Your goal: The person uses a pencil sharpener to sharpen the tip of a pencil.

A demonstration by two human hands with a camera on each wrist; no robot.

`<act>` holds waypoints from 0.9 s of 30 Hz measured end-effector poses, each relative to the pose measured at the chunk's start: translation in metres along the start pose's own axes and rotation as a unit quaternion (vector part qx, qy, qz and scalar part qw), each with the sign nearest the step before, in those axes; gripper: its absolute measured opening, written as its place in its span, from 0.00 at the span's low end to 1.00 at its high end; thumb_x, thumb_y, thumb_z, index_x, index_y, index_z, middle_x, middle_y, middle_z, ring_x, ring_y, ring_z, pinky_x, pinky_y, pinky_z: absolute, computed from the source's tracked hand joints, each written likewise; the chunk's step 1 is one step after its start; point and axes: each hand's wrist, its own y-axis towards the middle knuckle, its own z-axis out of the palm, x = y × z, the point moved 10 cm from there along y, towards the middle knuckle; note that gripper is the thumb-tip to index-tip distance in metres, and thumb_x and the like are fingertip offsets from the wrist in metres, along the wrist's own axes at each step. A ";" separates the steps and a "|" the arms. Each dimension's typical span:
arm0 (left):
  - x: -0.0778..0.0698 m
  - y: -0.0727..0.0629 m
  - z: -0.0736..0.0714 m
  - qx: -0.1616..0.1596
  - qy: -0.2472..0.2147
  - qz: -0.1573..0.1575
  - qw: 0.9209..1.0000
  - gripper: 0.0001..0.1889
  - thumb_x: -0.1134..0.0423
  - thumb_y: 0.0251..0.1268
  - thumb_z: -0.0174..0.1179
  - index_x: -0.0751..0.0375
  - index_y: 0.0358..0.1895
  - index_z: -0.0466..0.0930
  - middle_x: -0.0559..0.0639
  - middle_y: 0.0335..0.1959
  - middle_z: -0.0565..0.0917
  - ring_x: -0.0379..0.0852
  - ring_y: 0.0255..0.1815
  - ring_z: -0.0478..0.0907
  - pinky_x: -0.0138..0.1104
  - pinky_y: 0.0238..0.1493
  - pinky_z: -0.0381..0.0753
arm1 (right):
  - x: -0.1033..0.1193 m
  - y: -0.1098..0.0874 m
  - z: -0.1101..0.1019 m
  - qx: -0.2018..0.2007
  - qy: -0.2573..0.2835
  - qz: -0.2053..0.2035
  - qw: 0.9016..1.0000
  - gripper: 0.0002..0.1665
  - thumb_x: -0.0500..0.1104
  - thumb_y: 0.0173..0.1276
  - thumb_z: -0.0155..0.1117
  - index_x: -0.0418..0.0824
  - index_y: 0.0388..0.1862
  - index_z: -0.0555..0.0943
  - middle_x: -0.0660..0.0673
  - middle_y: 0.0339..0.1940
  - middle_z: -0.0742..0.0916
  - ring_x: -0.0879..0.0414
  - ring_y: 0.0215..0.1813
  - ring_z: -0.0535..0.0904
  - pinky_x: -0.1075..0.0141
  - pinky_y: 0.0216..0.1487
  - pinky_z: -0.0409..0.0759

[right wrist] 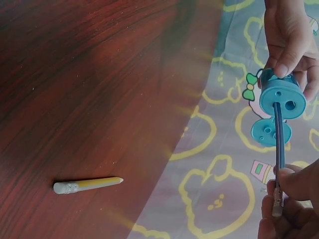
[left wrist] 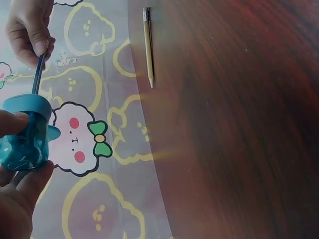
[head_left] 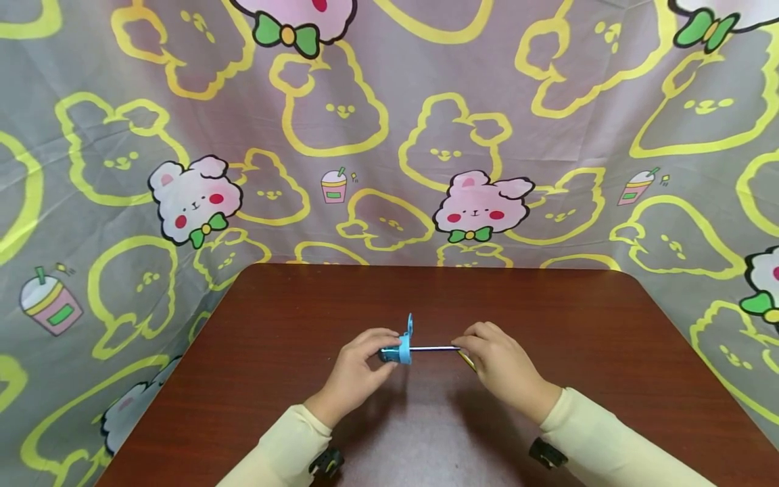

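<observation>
Held in left hand (head_left: 359, 365): sharpener (left wrist: 35, 133), translucent blue plastic, rounded. Pinched in right hand (head_left: 500, 360): dark pencil (right wrist: 280, 142), meeting sharpener's holed face. Right of sharpener, on wood-grained counter (head_left: 328, 297): tapered yellow pencil (right wrist: 94, 184).

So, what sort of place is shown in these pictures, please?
Probably an indoor desk space: there is a reddish-brown wood-grained table, a grey rabbit-print fabric backdrop hanging behind it, and a round blue plastic pencil sharpener with a slim dark pencil in it.
</observation>
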 end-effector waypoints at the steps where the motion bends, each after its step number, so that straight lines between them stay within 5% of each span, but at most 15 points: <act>1: 0.000 0.000 0.000 -0.002 0.001 0.000 1.000 0.20 0.81 0.41 0.71 0.64 0.42 0.85 0.54 0.46 0.83 0.52 0.47 0.81 0.34 0.43 0.84 | 0.001 0.000 -0.001 -0.003 0.001 -0.001 1.000 0.19 0.24 0.48 0.71 0.41 0.36 0.87 0.52 0.33 0.82 0.57 0.37 0.76 0.64 0.34 0.79; 12: 0.001 -0.002 -0.002 -0.015 -0.006 0.001 1.000 0.20 0.80 0.42 0.72 0.63 0.43 0.85 0.54 0.45 0.84 0.51 0.47 0.81 0.34 0.43 0.83 | 0.006 -0.006 -0.009 -0.061 0.039 -0.036 0.997 0.17 0.28 0.46 0.76 0.40 0.36 0.85 0.52 0.34 0.82 0.58 0.37 0.75 0.66 0.34 0.77; 15: -0.001 -0.002 -0.001 -0.013 -0.002 0.001 1.000 0.20 0.79 0.41 0.72 0.63 0.43 0.85 0.54 0.45 0.84 0.51 0.47 0.81 0.34 0.43 0.83 | 0.008 -0.008 -0.013 -0.082 0.046 -0.051 0.994 0.04 0.39 0.64 0.69 0.39 0.35 0.85 0.51 0.33 0.82 0.57 0.36 0.76 0.67 0.34 0.77; 19: -0.003 -0.001 -0.001 -0.014 0.001 0.004 1.000 0.20 0.79 0.40 0.73 0.63 0.42 0.85 0.54 0.45 0.84 0.51 0.47 0.81 0.35 0.43 0.83 | 0.011 -0.009 -0.015 -0.102 0.049 -0.067 0.991 0.22 0.50 0.75 0.51 0.38 0.33 0.86 0.51 0.30 0.82 0.57 0.33 0.76 0.69 0.32 0.77; 23: -0.002 -0.002 -0.003 -0.013 -0.007 0.001 1.000 0.20 0.80 0.40 0.73 0.65 0.42 0.86 0.54 0.45 0.84 0.51 0.46 0.82 0.36 0.42 0.84 | 0.010 -0.008 -0.012 -0.093 0.055 -0.055 0.993 0.03 0.36 0.56 0.74 0.39 0.30 0.86 0.52 0.26 0.82 0.59 0.30 0.77 0.69 0.30 0.77; 25: -0.001 -0.003 -0.003 -0.011 -0.010 -0.002 1.000 0.20 0.81 0.40 0.73 0.66 0.42 0.86 0.54 0.45 0.84 0.51 0.45 0.82 0.35 0.41 0.84 | 0.006 -0.006 -0.007 -0.065 0.072 -0.027 0.995 0.12 0.29 0.44 0.77 0.39 0.28 0.86 0.53 0.25 0.82 0.60 0.29 0.77 0.70 0.30 0.78; 27: -0.001 -0.005 -0.003 -0.008 -0.010 -0.004 1.000 0.20 0.80 0.40 0.73 0.66 0.42 0.86 0.54 0.45 0.84 0.51 0.44 0.82 0.33 0.39 0.84 | -0.001 -0.005 0.002 -0.014 0.110 0.018 0.994 0.11 0.29 0.45 0.77 0.40 0.27 0.86 0.53 0.25 0.83 0.61 0.29 0.78 0.70 0.29 0.78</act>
